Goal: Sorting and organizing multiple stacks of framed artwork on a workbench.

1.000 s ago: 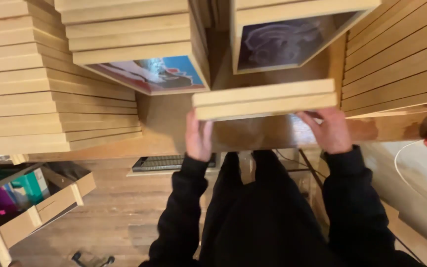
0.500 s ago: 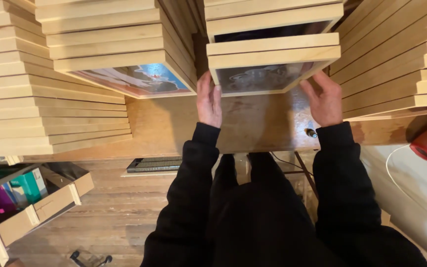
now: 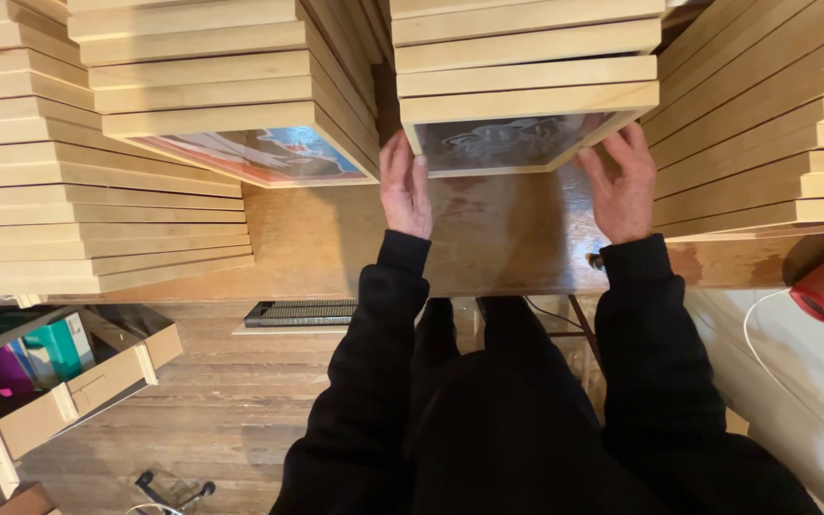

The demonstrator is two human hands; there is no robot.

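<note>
The wooden frame (image 3: 526, 129) has moved up from mid-desk since a second ago and now sits at the bottom of the middle stack (image 3: 525, 48). The left hand (image 3: 404, 186) presses flat, fingers straight, against the frame's left corner; the right hand (image 3: 622, 181), fingers spread, touches its right corner. Neither hand closes around it. Below lies the worn wooden desk (image 3: 507, 248), with more frame stacks (image 3: 97, 191) either side and plank flooring (image 3: 202, 420) underneath.
</note>
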